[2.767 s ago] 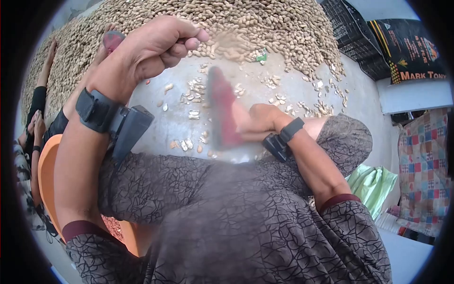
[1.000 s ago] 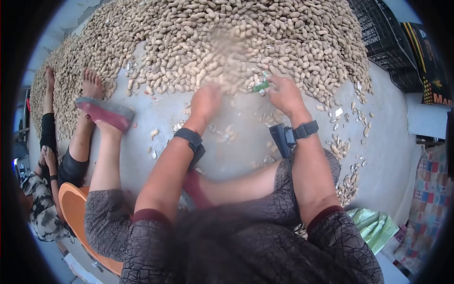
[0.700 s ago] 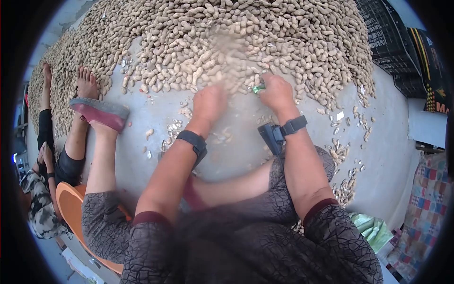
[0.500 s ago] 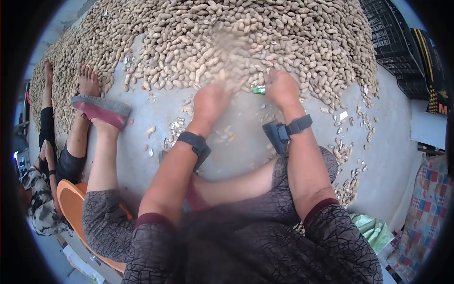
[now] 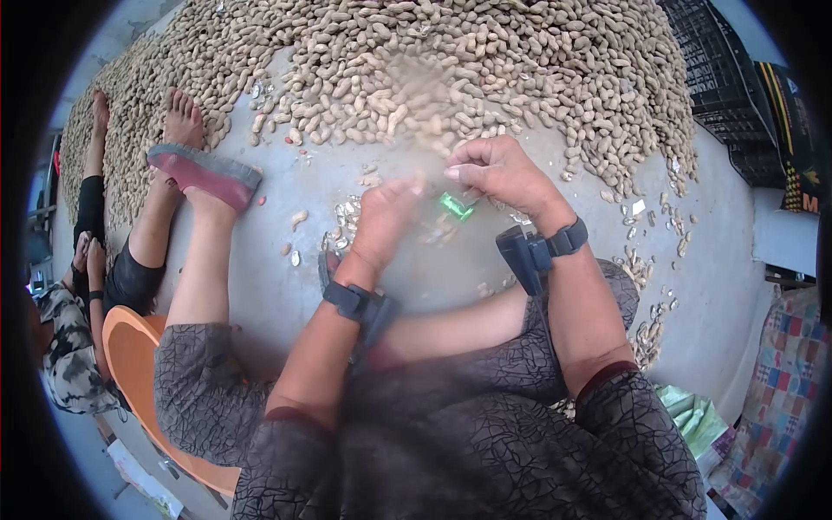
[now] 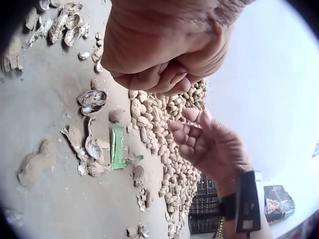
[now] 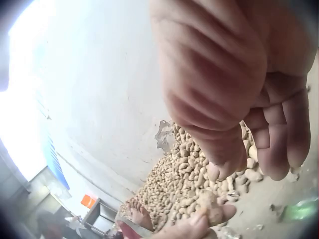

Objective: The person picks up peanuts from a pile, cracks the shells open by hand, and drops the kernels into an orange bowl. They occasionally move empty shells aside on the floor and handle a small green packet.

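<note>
Evidently, left hand (image 5: 386, 217): raised over the floor (image 5: 321, 186), thumb and finger closed round a single peanut (image 7: 212, 211), the other fingers curled.
Right hand (image 5: 511, 178): thumb and forefinger drawn together, the rest partly bent; whether anything is pinched there, I cannot tell.
Peanut heap (image 5: 485, 69): along the floor's far edge, just beyond both hands.
Slip risk: the peanut sits right at the fingertips, so a slack pinch could drop it among the shells (image 5: 348, 217).
Mix-up risk: the green wrapper (image 5: 457, 206) shows near the right hand; a careless sweep might push it into the heap.
In the way: a bent leg (image 5: 455, 329) crosses the near side, limiting low reach.
Around: orange tub (image 5: 130, 364) at left, black crate (image 5: 715, 78) beside the heap's right edge.
</note>
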